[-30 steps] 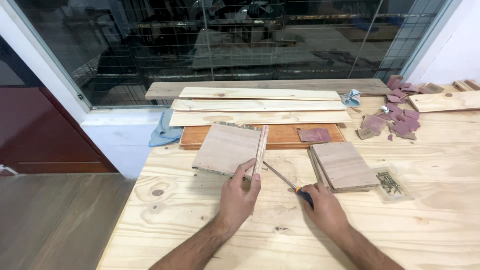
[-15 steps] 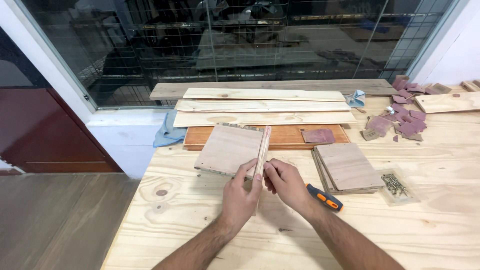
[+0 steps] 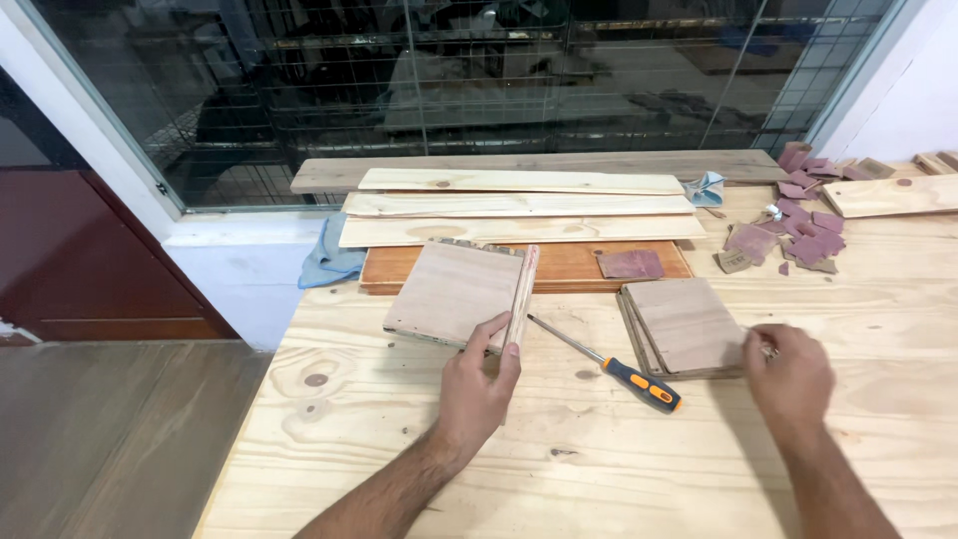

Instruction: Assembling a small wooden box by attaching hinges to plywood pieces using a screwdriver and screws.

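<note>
Standing on its long edge, a narrow wooden strip [image 3: 521, 295] was pinched near its close end between the thumb and fingers of the left hand [image 3: 479, 384], pressed against the side of a flat square panel [image 3: 455, 291] that lay on the pale workbench [image 3: 399, 439] in front of a reddish-brown board [image 3: 584, 262]. The joint looked unfastened, so the strip seemed likely to tip or slide out of line if that grip eased, since one hand alone steadied it. Just right of it lay a screwdriver [image 3: 611, 365] with an orange and black handle, untouched, its shaft pointing toward the strip; a careless sweep of either forearm could have rolled it. The right hand [image 3: 790, 377] was well apart from the left, curled at the right edge of a small stack of square boards [image 3: 685, 325]; whether its fingers were closed on anything could not be told, though something small and pale showed at them. Reaching so far sideways might have pulled attention from the held strip. Farther back lay long pale planks [image 3: 519, 206], a blue cloth [image 3: 327, 262] at the bench's edge, and scattered purplish sandpaper scraps [image 3: 798, 232], one of which rested on the reddish board.
</note>
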